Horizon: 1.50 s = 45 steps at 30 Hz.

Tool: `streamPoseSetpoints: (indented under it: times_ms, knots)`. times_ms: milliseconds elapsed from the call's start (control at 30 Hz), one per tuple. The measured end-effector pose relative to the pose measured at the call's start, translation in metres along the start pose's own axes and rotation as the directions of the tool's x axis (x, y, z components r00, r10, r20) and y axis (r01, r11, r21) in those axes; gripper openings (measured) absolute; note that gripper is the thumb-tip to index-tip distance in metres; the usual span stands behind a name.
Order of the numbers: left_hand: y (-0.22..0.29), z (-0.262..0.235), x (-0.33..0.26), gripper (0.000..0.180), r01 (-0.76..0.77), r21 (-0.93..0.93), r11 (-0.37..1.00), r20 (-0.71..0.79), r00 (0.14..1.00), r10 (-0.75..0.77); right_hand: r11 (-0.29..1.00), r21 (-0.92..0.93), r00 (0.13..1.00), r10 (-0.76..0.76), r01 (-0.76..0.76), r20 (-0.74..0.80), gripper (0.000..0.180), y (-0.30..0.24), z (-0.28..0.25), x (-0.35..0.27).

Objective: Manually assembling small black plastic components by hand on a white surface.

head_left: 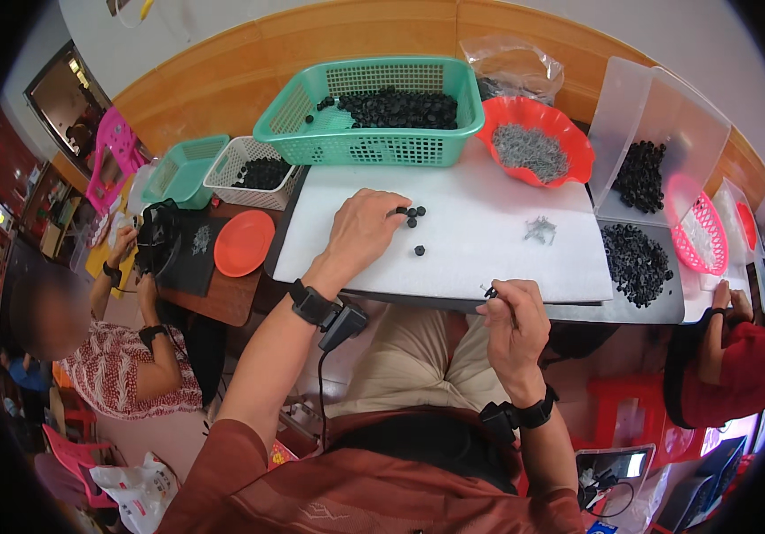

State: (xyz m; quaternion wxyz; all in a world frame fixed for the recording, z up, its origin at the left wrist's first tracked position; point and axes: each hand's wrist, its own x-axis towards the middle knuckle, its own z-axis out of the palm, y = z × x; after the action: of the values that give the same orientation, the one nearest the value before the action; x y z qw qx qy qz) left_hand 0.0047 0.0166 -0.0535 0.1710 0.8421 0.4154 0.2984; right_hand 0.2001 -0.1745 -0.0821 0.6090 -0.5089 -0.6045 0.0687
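Observation:
My left hand (pixel 363 233) reaches over the white foam sheet (pixel 338 276), its fingertips closed on a small black knob-like part (pixel 400 211). Right beside those fingertips lie a few similar black parts (pixel 413 218), and one loose black part (pixel 419 251) sits nearer to me. At the front edge of the sheet my right hand (pixel 516 325) pinches a small black piece (pixel 490 292) with what looks like a thin metal screw sticking out. A little pile of silvery screws (pixel 540 230) rests on the right of the sheet.
Behind the sheet stand a green basket (pixel 365 149) of black parts and a red bowl (pixel 496 147) of screws. Black parts (pixel 636 265) are heaped at the right. A red plate (pixel 245 242) and a white basket (pixel 222 182) are left. People work on both sides.

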Motion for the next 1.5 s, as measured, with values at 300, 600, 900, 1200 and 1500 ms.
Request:
streamPoseSetpoints:
  times_ms: [300,600,900,1200,1500]
  knots:
    - [0.003,-0.009,-0.019,0.018,0.126,-0.42,0.899,-0.008,0.99,-0.142,0.99,0.111,0.996,0.091,-0.088,-0.022,0.017,0.001,-0.002,0.0]
    - [0.019,-0.015,-0.043,0.026,0.351,-0.81,0.471,0.251,0.932,-0.262,0.976,0.19,0.993,0.115,-0.108,-0.029,0.016,0.002,0.0,-0.001]
    - [0.036,-0.003,-0.061,0.025,0.395,-0.911,0.114,0.37,0.908,-0.195,0.971,0.214,0.992,0.12,-0.111,-0.032,0.016,-0.004,0.0,0.0]
    - [0.058,0.007,-0.077,0.023,0.443,-0.88,-0.172,0.467,0.875,-0.131,0.98,0.189,0.998,0.063,-0.057,-0.026,0.019,-0.012,0.005,0.004]
    - [0.07,0.012,-0.085,0.023,0.477,-0.798,-0.368,0.539,0.838,-0.082,0.986,0.157,0.998,-0.053,0.058,-0.038,0.021,-0.016,0.01,0.01]
